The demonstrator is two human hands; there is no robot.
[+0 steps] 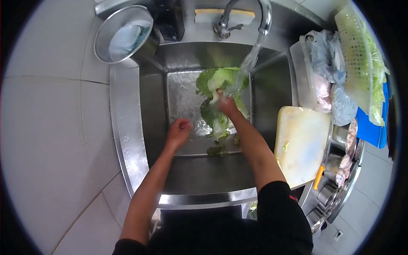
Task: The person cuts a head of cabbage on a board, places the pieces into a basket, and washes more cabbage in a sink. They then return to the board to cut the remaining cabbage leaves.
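Both arms stretched forward and down; left hand (179, 128) loosely curled, right hand (226, 104) seemingly closed in a grip.
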